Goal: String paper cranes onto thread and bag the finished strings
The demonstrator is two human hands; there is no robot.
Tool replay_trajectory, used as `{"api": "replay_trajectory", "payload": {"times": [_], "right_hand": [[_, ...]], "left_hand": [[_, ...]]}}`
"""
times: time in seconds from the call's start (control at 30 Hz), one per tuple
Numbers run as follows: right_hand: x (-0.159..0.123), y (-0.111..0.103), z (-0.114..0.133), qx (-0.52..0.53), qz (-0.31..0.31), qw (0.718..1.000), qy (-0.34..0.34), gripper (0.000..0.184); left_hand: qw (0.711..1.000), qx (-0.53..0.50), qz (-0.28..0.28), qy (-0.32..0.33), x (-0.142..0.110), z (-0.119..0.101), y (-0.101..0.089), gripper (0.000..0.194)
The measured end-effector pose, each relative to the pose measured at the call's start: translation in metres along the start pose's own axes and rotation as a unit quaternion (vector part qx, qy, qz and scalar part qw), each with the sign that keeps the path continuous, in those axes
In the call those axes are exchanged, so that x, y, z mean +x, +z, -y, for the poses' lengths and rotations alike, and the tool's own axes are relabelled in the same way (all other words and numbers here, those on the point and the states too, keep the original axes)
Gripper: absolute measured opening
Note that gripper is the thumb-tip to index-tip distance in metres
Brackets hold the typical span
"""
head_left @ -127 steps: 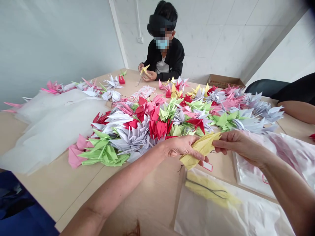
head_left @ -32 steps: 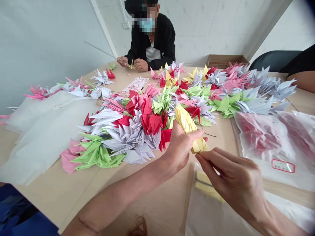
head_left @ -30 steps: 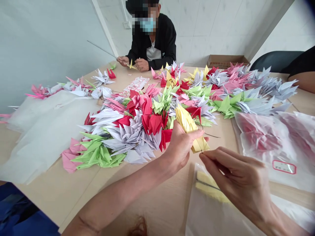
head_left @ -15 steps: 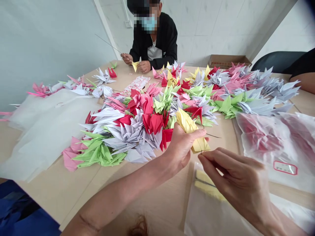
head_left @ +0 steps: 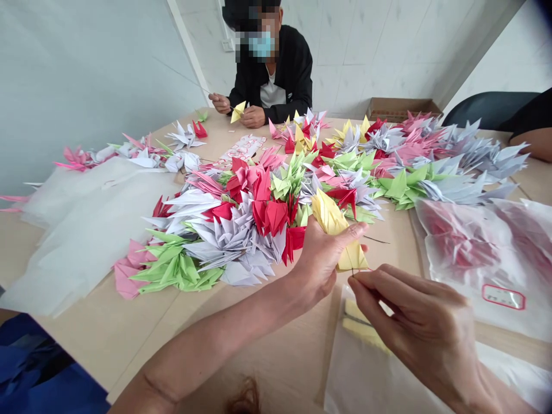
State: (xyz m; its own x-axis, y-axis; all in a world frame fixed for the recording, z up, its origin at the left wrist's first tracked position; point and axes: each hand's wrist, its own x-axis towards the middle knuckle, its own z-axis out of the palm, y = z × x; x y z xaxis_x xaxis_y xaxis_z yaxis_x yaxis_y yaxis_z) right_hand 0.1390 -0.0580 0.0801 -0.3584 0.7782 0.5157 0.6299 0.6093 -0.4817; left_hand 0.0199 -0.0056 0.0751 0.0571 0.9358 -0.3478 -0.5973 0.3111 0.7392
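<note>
My left hand (head_left: 321, 253) is closed around a stack of yellow folded-paper cranes (head_left: 330, 215), thumb across its front. A thin dark wire (head_left: 352, 272) comes out of the stack's lower end. Its tip is pinched between the thumb and forefinger of my right hand (head_left: 418, 322). Beyond the stack another dark strand (head_left: 377, 239) sticks out to the right. Below my right hand lies a clear plastic bag (head_left: 345, 368) with yellow folded paper (head_left: 362, 330) inside.
Heaps of red, white, pink and green paper cranes (head_left: 233, 236) cover the table's middle. Frosted plastic bags (head_left: 95, 230) lie left; bagged red cranes (head_left: 461, 241) lie right. Across the table a masked person (head_left: 276, 75) holds a yellow crane (head_left: 238, 112) and a thin rod.
My right hand has drawn slightly down from the yellow stack, and a little more of the wire shows. My left hand keeps its hold. The whole view has shifted slightly.
</note>
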Motion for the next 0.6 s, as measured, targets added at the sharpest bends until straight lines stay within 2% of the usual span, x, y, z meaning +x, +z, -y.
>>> {"api": "replay_trajectory", "payload": {"times": [0.17,0.6], "right_hand": [[-0.0006,0.0013,0.001,-0.006,0.0,1.0,-0.002,0.015],[-0.0023,0.0041,0.0035,-0.035,-0.009,0.999,-0.032,0.016]], "left_hand": [[0.999,0.014,0.019,0.028,-0.0012,0.0009,0.0006,0.042],[0.999,0.023,0.027,-0.013,-0.0019,-0.0029,0.0007,0.039]]}}
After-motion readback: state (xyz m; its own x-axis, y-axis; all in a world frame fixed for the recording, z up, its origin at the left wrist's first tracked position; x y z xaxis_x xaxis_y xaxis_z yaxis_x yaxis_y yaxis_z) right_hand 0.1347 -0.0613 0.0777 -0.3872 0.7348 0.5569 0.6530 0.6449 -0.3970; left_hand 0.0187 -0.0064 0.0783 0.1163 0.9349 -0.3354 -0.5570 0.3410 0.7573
